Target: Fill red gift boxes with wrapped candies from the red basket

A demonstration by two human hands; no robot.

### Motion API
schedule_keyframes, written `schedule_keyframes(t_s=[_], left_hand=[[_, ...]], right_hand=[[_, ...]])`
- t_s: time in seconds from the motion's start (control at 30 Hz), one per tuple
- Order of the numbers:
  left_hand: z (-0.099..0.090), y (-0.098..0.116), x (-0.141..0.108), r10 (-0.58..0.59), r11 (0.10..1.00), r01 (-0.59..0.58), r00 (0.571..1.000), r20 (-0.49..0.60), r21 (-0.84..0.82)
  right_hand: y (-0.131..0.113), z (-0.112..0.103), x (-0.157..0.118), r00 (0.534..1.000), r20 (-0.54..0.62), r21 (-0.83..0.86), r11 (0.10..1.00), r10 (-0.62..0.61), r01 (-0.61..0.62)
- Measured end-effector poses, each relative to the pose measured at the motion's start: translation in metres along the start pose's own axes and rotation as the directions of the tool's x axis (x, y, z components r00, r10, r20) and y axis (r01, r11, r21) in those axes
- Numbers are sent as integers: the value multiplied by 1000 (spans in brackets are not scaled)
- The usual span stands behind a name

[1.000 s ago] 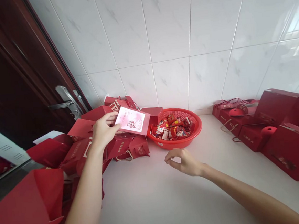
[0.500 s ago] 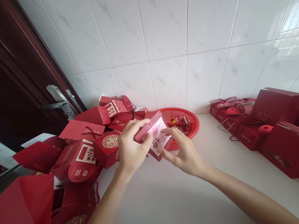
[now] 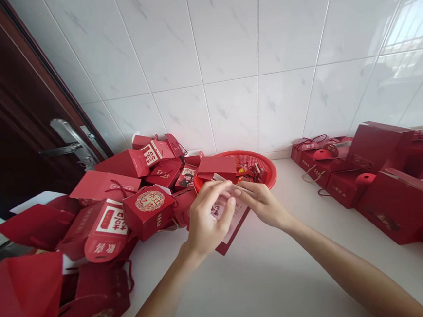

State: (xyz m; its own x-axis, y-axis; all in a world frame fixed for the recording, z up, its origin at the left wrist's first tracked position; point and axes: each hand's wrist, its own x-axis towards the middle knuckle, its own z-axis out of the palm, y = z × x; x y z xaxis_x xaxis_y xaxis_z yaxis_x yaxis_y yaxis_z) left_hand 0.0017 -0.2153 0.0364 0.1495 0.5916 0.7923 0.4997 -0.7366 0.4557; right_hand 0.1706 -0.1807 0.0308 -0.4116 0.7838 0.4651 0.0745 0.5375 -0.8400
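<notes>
Both hands meet in the middle, in front of a red basket point(image 3: 272, 174). Between and below them hangs a red-bordered printed piece point(image 3: 239, 212), with a pale face carrying a small picture and lettering. Whether it is a flat card or the side of a small box is hard to tell. My left hand point(image 3: 210, 214) is closed, thumb and fingers pinching at its upper edge. My right hand point(image 3: 261, 203) is closed on the upper right of the same piece. The fingertips cover its top. Wrapped sweets point(image 3: 249, 172) and a red panel point(image 3: 216, 165) lie in the basket behind.
Red gift boxes point(image 3: 149, 206) are heaped on the left, some with flaps up and cords. More red boxes point(image 3: 387, 205) stand on the right of the white tabletop point(image 3: 287, 279). A tiled wall point(image 3: 229, 108) rises behind, and a dark door point(image 3: 12, 96) is at the left.
The printed piece has tipped so its face slants downward below my hands. My right hand's fingers have come together near my left fingertips. The view has shifted slightly to the right.
</notes>
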Motion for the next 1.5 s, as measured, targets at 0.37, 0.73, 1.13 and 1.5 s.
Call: schedule_keyframes(t_s=[0.37,0.73,1.13,1.5], left_hand=[[17,-44,0,-423,903,387,879,-221,-189],[43,-64,-19,-404,907,323,848,-344,-269],[5,-90,45,-431,879,422,902,-12,221],[17,-125,90,-672,491,342,734,99,801]], right_hand=[[30,-3,8,997,7,-135,987,-82,82],[46,11,7,986,-149,-115,989,79,-97],[45,8,7,994,-78,-80,993,78,-85],[45,0,10,996,1,-58,994,93,-93]])
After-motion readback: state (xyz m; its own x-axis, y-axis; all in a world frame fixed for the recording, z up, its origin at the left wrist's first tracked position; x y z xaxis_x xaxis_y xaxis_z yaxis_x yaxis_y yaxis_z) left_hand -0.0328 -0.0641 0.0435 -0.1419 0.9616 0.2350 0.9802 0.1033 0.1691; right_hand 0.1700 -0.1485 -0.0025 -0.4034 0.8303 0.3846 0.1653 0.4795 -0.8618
